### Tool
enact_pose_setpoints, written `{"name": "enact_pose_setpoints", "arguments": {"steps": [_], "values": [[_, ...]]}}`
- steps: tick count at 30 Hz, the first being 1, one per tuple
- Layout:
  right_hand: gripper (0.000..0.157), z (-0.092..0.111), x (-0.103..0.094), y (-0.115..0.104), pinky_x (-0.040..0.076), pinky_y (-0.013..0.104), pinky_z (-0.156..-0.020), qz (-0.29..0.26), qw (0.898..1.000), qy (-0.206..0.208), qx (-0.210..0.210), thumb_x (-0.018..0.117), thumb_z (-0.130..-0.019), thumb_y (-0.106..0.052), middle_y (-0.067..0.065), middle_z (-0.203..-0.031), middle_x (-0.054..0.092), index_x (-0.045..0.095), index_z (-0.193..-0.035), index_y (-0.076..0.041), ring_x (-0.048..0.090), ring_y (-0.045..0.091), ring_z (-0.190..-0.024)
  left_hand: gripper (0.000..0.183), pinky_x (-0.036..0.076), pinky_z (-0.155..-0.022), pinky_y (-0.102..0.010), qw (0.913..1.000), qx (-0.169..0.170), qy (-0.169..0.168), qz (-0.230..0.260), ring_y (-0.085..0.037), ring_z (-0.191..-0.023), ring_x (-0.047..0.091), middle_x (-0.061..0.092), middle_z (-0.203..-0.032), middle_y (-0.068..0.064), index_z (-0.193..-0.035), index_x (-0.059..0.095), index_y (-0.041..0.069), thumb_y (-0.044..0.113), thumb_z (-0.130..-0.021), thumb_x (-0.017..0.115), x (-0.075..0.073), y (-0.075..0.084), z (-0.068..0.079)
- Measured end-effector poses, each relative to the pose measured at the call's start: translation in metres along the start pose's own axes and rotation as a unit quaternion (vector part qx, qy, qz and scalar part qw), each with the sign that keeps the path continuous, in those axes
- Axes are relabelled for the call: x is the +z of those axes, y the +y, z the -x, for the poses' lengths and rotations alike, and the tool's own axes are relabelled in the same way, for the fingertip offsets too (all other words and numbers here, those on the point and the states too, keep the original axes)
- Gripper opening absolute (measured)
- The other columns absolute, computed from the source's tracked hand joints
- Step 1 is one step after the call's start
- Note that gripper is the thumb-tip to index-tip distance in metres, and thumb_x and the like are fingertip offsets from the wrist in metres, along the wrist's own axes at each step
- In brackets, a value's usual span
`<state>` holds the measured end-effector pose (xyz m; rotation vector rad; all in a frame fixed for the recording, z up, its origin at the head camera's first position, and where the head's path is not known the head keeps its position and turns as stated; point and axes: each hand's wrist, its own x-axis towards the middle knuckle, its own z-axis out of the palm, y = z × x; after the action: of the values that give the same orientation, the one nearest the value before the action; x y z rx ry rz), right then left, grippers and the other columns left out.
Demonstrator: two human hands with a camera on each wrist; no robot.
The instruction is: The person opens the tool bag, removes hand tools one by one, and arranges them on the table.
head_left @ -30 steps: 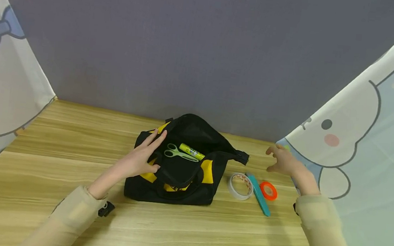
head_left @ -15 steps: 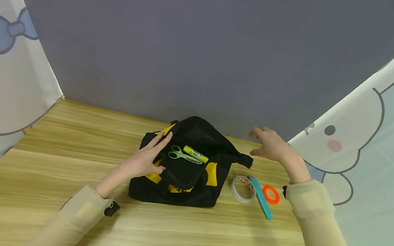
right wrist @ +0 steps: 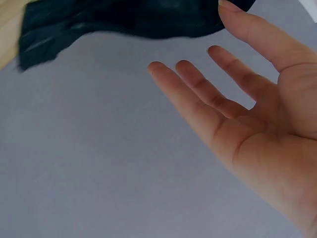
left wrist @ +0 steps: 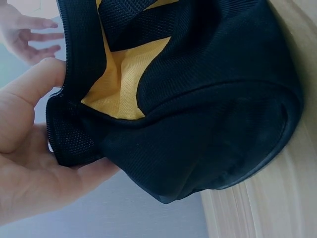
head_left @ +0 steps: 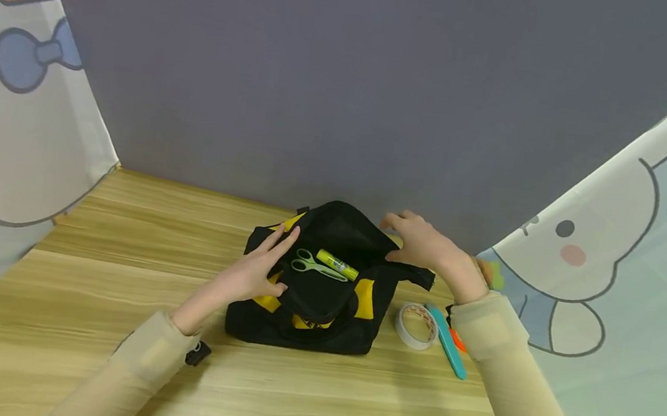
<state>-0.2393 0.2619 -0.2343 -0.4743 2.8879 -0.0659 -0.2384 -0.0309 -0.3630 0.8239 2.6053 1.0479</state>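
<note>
A black and yellow zippered bag (head_left: 308, 331) stands on the table with its mouth spread apart. Inside lie green-handled scissors (head_left: 317, 269) and a yellow-green glue stick (head_left: 337, 265). My left hand (head_left: 250, 274) holds the left end of the bag's mouth. In the left wrist view, its thumb (left wrist: 42, 82) lies at the zipper edge and the fingers pass behind the fabric. My right hand (head_left: 424, 244), fingers loosely bent and apart, is at the right end of the mouth and holds nothing. In the right wrist view, its thumb tip overlaps the bag's edge; contact is unclear.
Right of the bag lie a roll of white tape (head_left: 416, 326), a teal bar-shaped tool (head_left: 447, 345) and an orange ring-shaped roll (head_left: 457, 341), partly hidden by the right sleeve. A grey wall (head_left: 333, 99) rises behind the wooden table (head_left: 289, 393).
My right hand has moved left, from above the orange roll to the right side of the bag's mouth. The left hand keeps its place on the bag. The head view has shifted slightly.
</note>
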Motion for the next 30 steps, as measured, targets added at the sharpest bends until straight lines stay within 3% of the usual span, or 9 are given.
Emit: {"name": "enact_pose_setpoints", "arguments": {"steps": [12, 16, 18, 21, 30], "values": [[0.05, -0.026, 0.021, -0.04, 0.052, 0.047, -0.098, 0.041, 0.997, -0.05, -0.032, 0.073, -0.09, -0.016, 0.018, -0.138, 0.051, 0.053, -0.135, -0.012, 0.056, 0.035, -0.121, 0.106, 0.034, -0.051, -0.025, 0.9999, -0.008, -0.004, 0.006, -0.016, -0.057, 0.046, -0.007, -0.168, -0.014, -0.161, 0.0, 0.026, 0.012, -0.087, 0.074, 0.0, 0.001, 0.0], [0.049, -0.035, 0.032, -0.052, 0.053, 0.043, -0.096, 0.052, 0.996, -0.066, -0.043, 0.074, -0.089, -0.017, 0.016, -0.135, 0.053, 0.054, -0.133, -0.013, 0.06, 0.031, -0.113, 0.107, 0.035, -0.053, -0.025, 1.0, -0.008, -0.001, 0.001, -0.028, -0.086, 0.061, -0.005, -0.168, -0.015, -0.161, 0.0, 0.026, 0.012, -0.087, 0.075, -0.001, 0.001, 0.001], [0.049, -0.04, 0.04, -0.057, 0.054, 0.041, -0.095, 0.055, 0.995, -0.072, -0.046, 0.075, -0.089, -0.017, 0.015, -0.135, 0.053, 0.055, -0.133, -0.013, 0.062, 0.029, -0.111, 0.107, 0.036, -0.054, -0.026, 1.0, -0.006, 0.004, -0.003, -0.036, -0.108, 0.059, -0.005, -0.168, -0.016, -0.161, 0.0, 0.025, 0.012, -0.086, 0.075, -0.001, 0.0, 0.001], [0.052, -0.05, 0.052, -0.064, 0.055, 0.039, -0.093, 0.057, 0.993, -0.086, -0.05, 0.076, -0.087, -0.017, 0.014, -0.136, 0.053, 0.055, -0.134, -0.015, 0.063, 0.027, -0.108, 0.107, 0.037, -0.055, -0.026, 0.9999, -0.009, 0.006, -0.003, -0.041, -0.12, 0.054, -0.005, -0.168, -0.017, -0.161, 0.0, 0.024, 0.011, -0.086, 0.075, -0.002, 0.0, 0.002], [0.062, -0.076, 0.08, -0.073, 0.055, 0.038, -0.094, 0.051, 0.99, -0.127, -0.02, 0.079, -0.084, -0.019, 0.014, -0.14, 0.052, 0.053, -0.14, -0.014, 0.063, 0.026, -0.111, 0.108, 0.038, -0.055, -0.027, 0.9999, -0.011, 0.001, 0.006, -0.037, -0.11, 0.06, -0.005, -0.168, -0.018, -0.161, -0.002, 0.025, 0.011, -0.087, 0.075, -0.002, -0.001, 0.004]]}}
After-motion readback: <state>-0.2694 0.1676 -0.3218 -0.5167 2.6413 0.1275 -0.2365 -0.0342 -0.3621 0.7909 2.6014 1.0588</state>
